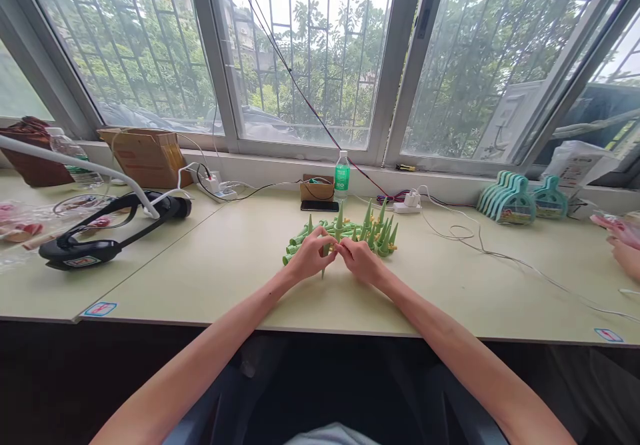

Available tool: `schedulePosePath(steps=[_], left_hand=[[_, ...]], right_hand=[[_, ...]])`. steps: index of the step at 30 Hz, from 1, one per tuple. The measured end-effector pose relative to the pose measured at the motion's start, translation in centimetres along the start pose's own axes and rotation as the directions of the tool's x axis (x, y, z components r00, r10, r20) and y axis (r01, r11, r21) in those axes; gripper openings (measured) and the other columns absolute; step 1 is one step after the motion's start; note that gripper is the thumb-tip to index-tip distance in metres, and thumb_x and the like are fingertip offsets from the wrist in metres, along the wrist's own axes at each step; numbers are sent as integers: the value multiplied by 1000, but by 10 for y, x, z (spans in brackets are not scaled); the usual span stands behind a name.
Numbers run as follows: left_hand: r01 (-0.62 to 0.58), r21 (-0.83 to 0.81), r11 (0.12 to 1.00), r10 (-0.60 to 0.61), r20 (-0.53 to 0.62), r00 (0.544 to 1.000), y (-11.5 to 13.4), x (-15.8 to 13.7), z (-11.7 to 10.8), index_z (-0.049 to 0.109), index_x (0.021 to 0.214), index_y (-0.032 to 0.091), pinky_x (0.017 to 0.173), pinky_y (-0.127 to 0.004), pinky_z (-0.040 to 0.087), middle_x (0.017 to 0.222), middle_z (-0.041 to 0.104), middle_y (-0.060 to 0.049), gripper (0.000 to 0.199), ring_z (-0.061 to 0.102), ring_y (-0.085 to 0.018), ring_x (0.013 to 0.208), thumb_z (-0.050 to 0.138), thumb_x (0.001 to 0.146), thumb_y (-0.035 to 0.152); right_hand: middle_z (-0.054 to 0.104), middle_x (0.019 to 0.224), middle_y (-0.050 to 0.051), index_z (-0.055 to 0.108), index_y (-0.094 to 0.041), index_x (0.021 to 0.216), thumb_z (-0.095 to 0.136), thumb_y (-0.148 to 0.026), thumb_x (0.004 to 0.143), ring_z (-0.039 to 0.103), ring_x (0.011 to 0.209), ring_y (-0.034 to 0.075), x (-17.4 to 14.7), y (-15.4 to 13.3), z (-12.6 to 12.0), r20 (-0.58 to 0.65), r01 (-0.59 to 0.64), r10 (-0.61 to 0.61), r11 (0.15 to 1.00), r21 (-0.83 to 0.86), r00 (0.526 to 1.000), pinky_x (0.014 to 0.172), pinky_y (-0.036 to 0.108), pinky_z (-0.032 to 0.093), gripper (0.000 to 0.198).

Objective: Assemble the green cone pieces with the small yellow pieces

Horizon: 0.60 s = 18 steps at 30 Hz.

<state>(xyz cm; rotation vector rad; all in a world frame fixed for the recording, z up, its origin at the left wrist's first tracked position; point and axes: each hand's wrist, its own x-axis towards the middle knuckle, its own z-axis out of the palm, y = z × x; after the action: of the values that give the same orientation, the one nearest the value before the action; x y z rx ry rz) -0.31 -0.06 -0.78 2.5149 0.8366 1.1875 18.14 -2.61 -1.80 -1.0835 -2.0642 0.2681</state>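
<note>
My left hand is closed in a pinch on a slim green pointed piece, whose tip points down toward the table. Against it, the fingertips of my right hand are pressed together, near a small yellow bit; my fingers hide most of what they grip. Just beyond my hands lies a pile of green tube-shaped pieces. To the right of that pile, several green cones stand upright with small yellow parts around their bases.
Behind the pile are a black phone, a small brown box and a green-labelled bottle. White cables cross the table on the right, near turquoise hangers. A black headset-like device lies left. Another person's hand shows far right.
</note>
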Motion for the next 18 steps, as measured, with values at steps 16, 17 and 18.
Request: schedulePosePath(steps=[16, 17, 18], left_hand=[[-8, 16, 1000, 8, -6, 1000, 2, 1, -1, 66, 91, 18, 52, -22, 44, 91, 50, -2, 10, 42, -2, 49, 60, 84, 22], [-7, 17, 1000, 7, -6, 1000, 2, 1, -1, 66, 91, 18, 52, -22, 44, 91, 50, -2, 10, 42, -2, 50, 60, 84, 22], [-6, 17, 1000, 6, -5, 1000, 2, 1, -1, 66, 90, 18, 52, -23, 44, 91, 50, -2, 9, 42, -2, 50, 61, 84, 22]], right_hand=[[52, 62, -2, 48, -20, 82, 36, -32, 98, 40, 50, 11, -1, 0, -1, 22, 21, -22, 1000, 3, 1000, 52, 22, 30, 24], [51, 62, -2, 48, -20, 80, 36, -32, 98, 40, 50, 11, -1, 0, 0, 21, 23, -23, 1000, 0, 1000, 51, 22, 30, 24], [51, 61, -2, 47, -20, 79, 35, -32, 98, 39, 50, 10, -1, 1, 0, 19, 24, -24, 1000, -3, 1000, 51, 22, 29, 26]])
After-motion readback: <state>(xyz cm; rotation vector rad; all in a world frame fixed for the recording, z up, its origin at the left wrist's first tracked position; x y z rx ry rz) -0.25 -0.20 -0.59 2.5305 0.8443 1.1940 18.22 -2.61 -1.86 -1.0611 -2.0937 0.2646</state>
